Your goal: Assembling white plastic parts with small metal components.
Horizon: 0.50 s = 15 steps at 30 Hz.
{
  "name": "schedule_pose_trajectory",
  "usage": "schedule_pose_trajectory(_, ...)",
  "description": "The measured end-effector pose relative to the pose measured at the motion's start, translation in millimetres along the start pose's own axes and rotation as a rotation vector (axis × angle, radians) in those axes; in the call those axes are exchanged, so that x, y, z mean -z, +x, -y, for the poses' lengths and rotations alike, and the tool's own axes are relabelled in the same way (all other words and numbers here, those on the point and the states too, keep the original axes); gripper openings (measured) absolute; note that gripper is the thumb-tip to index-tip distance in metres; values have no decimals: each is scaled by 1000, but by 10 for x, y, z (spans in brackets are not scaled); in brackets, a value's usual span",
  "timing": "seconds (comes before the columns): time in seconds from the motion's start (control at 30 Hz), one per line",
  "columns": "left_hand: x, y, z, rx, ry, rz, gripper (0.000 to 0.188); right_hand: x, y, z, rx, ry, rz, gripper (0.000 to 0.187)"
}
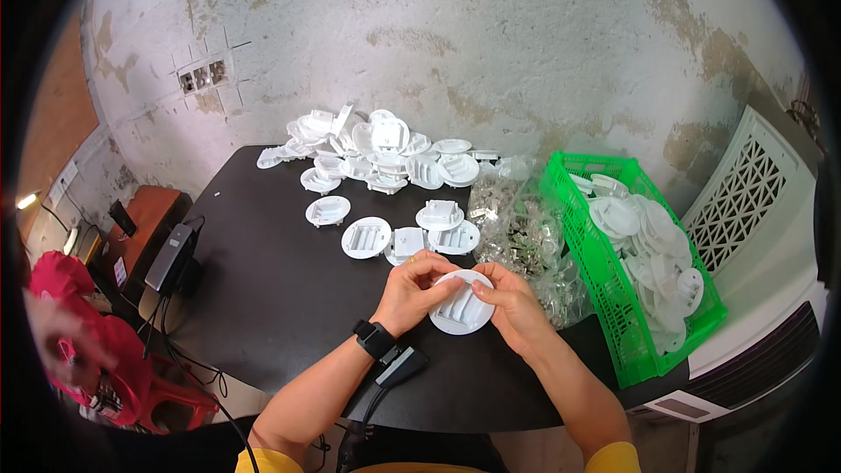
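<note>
A round white plastic housing (461, 315) with parallel battery-like slots is held over the near part of the dark table (263, 271). My left hand (406, 292) grips its left rim, thumb across the top face. On the other side my right hand (517, 305) pinches the rim, its thumb pressing near the slots. Whether a small part sits under the fingertips is hidden. Just beyond my hands lie several similar housings (366, 237), some slot-side up. A larger heap of them (385, 136) rests near the wall.
Clear plastic bags of small metal parts (521, 228) lie right of my hands. Beside them a green crate (604, 298) holds many white housings. A black device (173, 257) with cables stands at the table's left edge. A person in red (114, 350) is at far left.
</note>
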<state>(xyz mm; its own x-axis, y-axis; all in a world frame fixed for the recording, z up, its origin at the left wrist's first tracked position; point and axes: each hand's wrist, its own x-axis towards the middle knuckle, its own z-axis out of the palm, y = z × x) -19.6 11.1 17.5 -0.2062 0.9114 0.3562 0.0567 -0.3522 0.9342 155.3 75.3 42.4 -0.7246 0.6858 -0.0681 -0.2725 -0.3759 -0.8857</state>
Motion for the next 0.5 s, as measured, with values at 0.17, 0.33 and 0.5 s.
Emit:
schedule_pose_trajectory(0.17, -5, -19, 14, 195, -141, -28, 15, 9, 22, -24, 3, 5, -18, 26)
schedule_pose_trajectory(0.33, -38, -35, -38, 251, -230, -57, 19, 35, 13, 23, -29, 50, -35, 27)
schedule_pose_trajectory(0.5, -38, -23, 35, 311, -255, -54, 21, 110, 50, -21, -1, 32, -82, 27)
